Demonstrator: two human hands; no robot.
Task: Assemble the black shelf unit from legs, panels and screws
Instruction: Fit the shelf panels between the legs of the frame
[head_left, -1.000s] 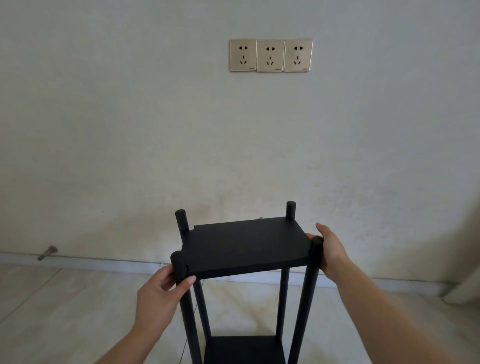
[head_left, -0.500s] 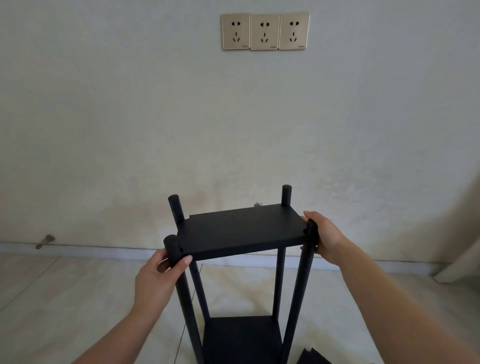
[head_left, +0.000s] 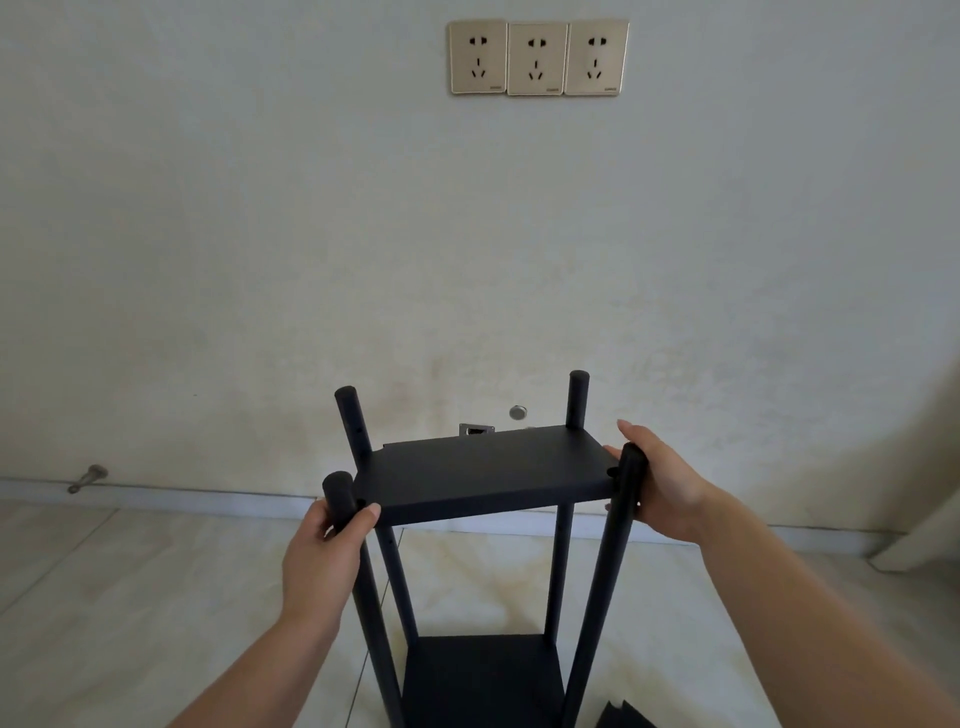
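The black shelf unit stands upright on the floor in front of me, with four round legs. Its upper panel (head_left: 483, 470) sits between the legs a little below their tops, and a lower panel (head_left: 480, 675) shows near the bottom edge. My left hand (head_left: 324, 561) grips the near left leg (head_left: 363, 597) just under the upper panel. My right hand (head_left: 660, 486) holds the near right leg (head_left: 605, 571) at the panel's right corner, fingers wrapped behind it. The far legs (head_left: 577, 397) stand free.
A pale wall with three sockets (head_left: 537, 57) rises close behind the unit. A metal doorstop (head_left: 85, 478) sticks out at the skirting on the left. A loose black part (head_left: 621, 717) lies on the tiled floor at the bottom right.
The view has tilted down, so the unit appears lower and more of the floor shows. My left hand has closed tighter around the near left leg. The upper panel sits slightly lower on the legs.
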